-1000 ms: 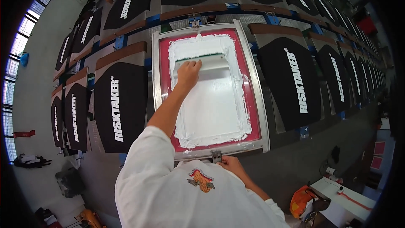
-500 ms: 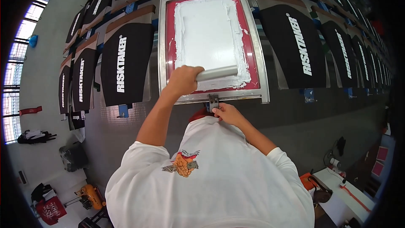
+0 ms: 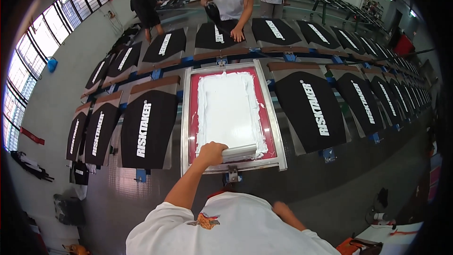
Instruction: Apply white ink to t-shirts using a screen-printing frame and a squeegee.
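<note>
In the head view, the left hand [image 3: 211, 154] grasps the metal squeegee [image 3: 240, 152] by its left end; its long axis runs rightward across the screen frame's [image 3: 186, 113] near end. The right hand [image 3: 281, 209] (blurred, grip unreadable) is farther off.

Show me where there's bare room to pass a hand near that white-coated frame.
Grey floor shows mostly bare between the right-side black panels and the white surface at lower right. Only slim gaps separate the frame from its neighbours. Its inside is crowded: white paste, plus the left hand and metal bar at the near end.
</note>
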A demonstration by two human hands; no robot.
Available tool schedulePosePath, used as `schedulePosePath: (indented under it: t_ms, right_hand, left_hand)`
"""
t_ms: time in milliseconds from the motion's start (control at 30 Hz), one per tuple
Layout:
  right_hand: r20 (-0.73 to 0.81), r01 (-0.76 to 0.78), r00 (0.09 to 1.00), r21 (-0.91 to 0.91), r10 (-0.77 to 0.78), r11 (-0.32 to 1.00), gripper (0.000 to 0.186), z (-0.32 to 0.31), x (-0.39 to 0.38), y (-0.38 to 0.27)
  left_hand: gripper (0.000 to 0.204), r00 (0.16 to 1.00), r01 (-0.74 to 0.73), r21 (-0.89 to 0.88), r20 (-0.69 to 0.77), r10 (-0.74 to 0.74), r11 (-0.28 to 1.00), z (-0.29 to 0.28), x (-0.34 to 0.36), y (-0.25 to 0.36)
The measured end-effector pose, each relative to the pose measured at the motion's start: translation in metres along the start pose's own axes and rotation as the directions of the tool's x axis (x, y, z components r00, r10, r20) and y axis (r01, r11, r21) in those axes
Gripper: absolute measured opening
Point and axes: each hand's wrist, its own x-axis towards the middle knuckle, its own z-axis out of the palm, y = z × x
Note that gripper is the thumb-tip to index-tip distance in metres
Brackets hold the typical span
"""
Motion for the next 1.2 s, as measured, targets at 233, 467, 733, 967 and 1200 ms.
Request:
schedulePosePath:
  t_ms: [233, 467, 733, 967, 1200]
  right_hand:
    - [0.162, -0.183, 0.979, 0.402, 0.127, 0.897, 0.042, 0.035, -0.016, 0.055]
    - [0.113, -0.183, 0.983, 0.689, 0.145, 0.702, 0.04, 0.044, -0.013, 0.054]
    - [0.191, -0.191, 0.979, 0.718, 0.074, 0.669, 0.047, 0.03, -0.041, 0.049]
    - [0.135, -0.06, 0.991, 0.557, -0.019, 0.828, 0.049, 0.045, -0.018, 0.057]
    - [-0.183, -0.077, 0.98, 0.043, 0.084, 0.996, 0.047, -0.043, -0.039, -0.026]
  left_hand:
    - [0.045, 1.0, 0.01, -0.003, 0.026, -0.01, 1.0, -0.005, 0.009, 0.006]
    - [0.046, 1.0, 0.006, -0.003, -0.012, -0.006, 1.0, -0.006, 0.007, 0.008]
    - [0.042, 1.0, 0.023, 0.015, 0.005, -0.023, 1.0, -0.003, 0.003, 0.011]
    - [0.04, 0.998, -0.06, 0.027, 0.024, 0.059, 0.998, 0.0, 0.006, 0.003]
    - [0.042, 0.995, -0.076, -0.064, -0.061, 0.073, 0.995, -0.043, 0.023, -0.03]
